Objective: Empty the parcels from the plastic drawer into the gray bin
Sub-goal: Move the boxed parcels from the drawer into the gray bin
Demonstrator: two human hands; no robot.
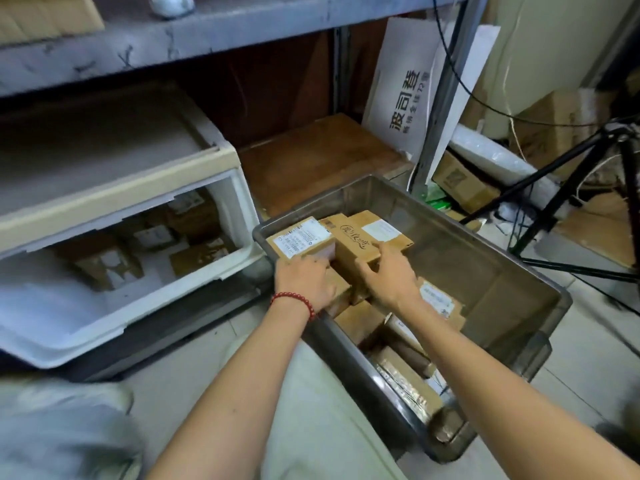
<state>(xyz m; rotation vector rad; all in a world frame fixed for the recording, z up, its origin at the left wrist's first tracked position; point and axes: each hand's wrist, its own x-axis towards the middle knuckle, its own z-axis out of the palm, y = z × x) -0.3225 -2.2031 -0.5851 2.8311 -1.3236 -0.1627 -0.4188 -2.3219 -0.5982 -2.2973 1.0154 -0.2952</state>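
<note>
The gray bin stands on the floor at centre right and holds several brown cardboard parcels. My left hand, with a red bead bracelet on the wrist, grips a parcel with a white label at the bin's near-left corner. My right hand holds a longer brown parcel with script lettering beside it. Both parcels sit on top of the pile inside the bin. To the left, the white plastic drawer is pulled open, and several parcels lie at its back.
A beige drawer unit top sits under a gray shelf. Behind the bin are a wooden board and a white sign. A black tripod and cardboard boxes crowd the right side.
</note>
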